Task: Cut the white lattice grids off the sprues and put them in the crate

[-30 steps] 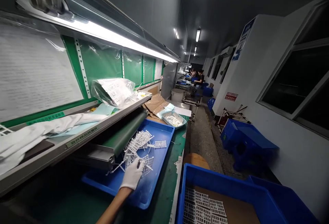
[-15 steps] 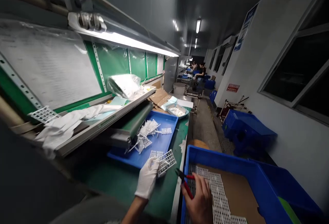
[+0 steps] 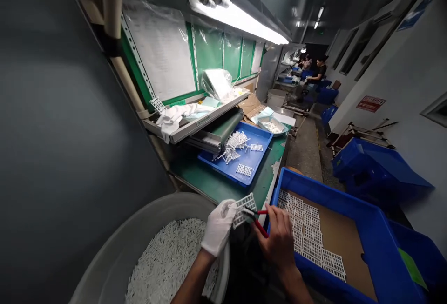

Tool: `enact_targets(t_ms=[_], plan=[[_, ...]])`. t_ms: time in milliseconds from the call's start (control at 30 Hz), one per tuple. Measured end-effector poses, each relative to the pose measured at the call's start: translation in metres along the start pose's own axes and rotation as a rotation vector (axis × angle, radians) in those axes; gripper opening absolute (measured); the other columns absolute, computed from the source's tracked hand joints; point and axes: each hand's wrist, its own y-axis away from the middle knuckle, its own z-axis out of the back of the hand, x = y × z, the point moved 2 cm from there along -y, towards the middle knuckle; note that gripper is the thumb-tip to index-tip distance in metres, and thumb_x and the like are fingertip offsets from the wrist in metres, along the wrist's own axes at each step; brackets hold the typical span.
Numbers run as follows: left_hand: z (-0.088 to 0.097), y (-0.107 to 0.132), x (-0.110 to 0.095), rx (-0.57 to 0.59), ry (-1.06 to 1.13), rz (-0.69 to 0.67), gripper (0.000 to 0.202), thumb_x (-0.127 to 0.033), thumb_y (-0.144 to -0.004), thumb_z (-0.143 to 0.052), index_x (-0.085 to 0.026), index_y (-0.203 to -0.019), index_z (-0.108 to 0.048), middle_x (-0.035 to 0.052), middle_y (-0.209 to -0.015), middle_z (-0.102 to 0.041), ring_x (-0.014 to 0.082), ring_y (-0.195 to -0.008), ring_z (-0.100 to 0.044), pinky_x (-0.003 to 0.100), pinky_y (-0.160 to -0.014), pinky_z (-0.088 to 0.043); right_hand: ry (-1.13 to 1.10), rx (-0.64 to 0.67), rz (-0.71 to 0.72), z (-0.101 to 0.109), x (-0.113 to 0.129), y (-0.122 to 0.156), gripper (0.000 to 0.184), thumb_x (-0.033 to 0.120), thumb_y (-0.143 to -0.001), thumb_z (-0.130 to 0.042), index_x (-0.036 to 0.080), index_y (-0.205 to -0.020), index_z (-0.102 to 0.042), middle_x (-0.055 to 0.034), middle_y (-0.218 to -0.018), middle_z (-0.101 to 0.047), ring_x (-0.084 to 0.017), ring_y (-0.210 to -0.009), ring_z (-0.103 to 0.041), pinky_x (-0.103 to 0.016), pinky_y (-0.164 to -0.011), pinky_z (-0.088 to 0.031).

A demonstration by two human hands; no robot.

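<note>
Within left hand (image 3: 219, 230), white grid (image 3: 244, 202), jutting rightward

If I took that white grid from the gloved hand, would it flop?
Probably not: the white grid looks flat, held at one edge by the left hand. Thin-barred and full of openings, it's likely light and might snap.

Open air over the blue tray (image 3: 228, 168)'s near edge, clear way in; further back the conveyor (image 3: 225, 129) juts over its left side, and the blue bin (image 3: 331, 192)'s raised rim divides worktop (image 3: 195, 178) from grids (image 3: 312, 235).
</note>
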Motion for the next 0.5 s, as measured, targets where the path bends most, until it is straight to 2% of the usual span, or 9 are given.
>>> enact_targets(t_ms=[67,133,167,233,333,433,500], plan=[[0.014,0.011,0.001,0.017,0.067,0.026,0.037,-0.050,-0.076,-0.074,-0.016,-0.091,-0.069,0.0059,-0.086,-0.071,0.0200,-0.082,-0.067,0.028,-0.075,-0.056,-0.027,0.003,0.025,-0.003,0.014,0.010,0.056,0.058,-0.089,-0.062,0.017,-0.127,-0.057,-0.0157,-0.116,-0.063,-0.033,-0.108,-0.057,-0.050,-0.095,-0.048],[0.024,0.018,0.010,0.015,0.276,0.121,0.050,-0.054,-0.075,-0.074,-0.019,-0.110,-0.068,0.0099,-0.107,-0.073,0.0257,-0.096,-0.070,0.036,-0.084,-0.058,-0.038,0.001,0.043,-0.009,0.027,0.020,0.052,0.058,-0.087,-0.064,0.019,-0.121,-0.060,-0.0143,-0.110,-0.064,-0.031,-0.101,-0.060,-0.046,-0.086,-0.052],[0.027,0.022,0.015,0.021,0.372,0.169,0.057,-0.055,-0.074,-0.074,-0.020,-0.118,-0.066,0.0116,-0.117,-0.071,0.0285,-0.103,-0.069,0.039,-0.088,-0.058,-0.035,-0.004,0.056,-0.011,0.033,0.024,0.052,0.058,-0.086,-0.065,0.020,-0.120,-0.060,-0.0137,-0.109,-0.065,-0.031,-0.099,-0.061,-0.045,-0.085,-0.053],[0.034,0.029,0.024,0.039,0.472,0.255,0.061,-0.054,-0.073,-0.074,-0.022,-0.123,-0.065,0.0128,-0.128,-0.067,0.0313,-0.114,-0.066,0.042,-0.095,-0.056,-0.015,-0.015,0.114,-0.013,0.043,0.030,0.054,0.059,-0.085,-0.065,0.020,-0.122,-0.059,-0.0134,-0.110,-0.065,-0.031,-0.099,-0.062,-0.046,-0.086,-0.054],[0.047,0.045,0.025,0.087,0.527,0.392,0.053,-0.049,-0.078,-0.072,-0.019,-0.122,-0.068,0.0126,-0.134,-0.064,0.0316,-0.125,-0.060,0.039,-0.098,-0.054,0.005,-0.035,0.301,-0.007,0.052,0.030,0.065,0.061,-0.084,-0.066,0.016,-0.130,-0.054,-0.0149,-0.118,-0.064,-0.034,-0.109,-0.060,-0.052,-0.096,-0.050],[0.061,0.064,0.017,0.235,0.678,0.507,0.055,-0.046,-0.082,-0.070,-0.014,-0.126,-0.066,0.0128,-0.141,-0.059,0.0320,-0.134,-0.052,0.038,-0.101,-0.051,-0.037,-0.015,0.558,0.006,0.059,0.018,0.078,0.067,-0.083,-0.062,0.010,-0.135,-0.050,-0.0173,-0.119,-0.063,-0.036,-0.114,-0.056,-0.058,-0.106,-0.043],[0.069,0.077,0.013,0.319,0.729,0.564,0.056,-0.046,-0.079,-0.073,-0.012,-0.124,-0.067,0.0140,-0.137,-0.062,0.0331,-0.134,-0.052,0.038,-0.100,-0.051,-0.091,0.012,0.716,0.016,0.067,0.006,0.079,0.070,-0.086,-0.055,0.007,-0.134,-0.051,-0.0182,-0.116,-0.063,-0.034,-0.112,-0.056,-0.057,-0.106,-0.043]])
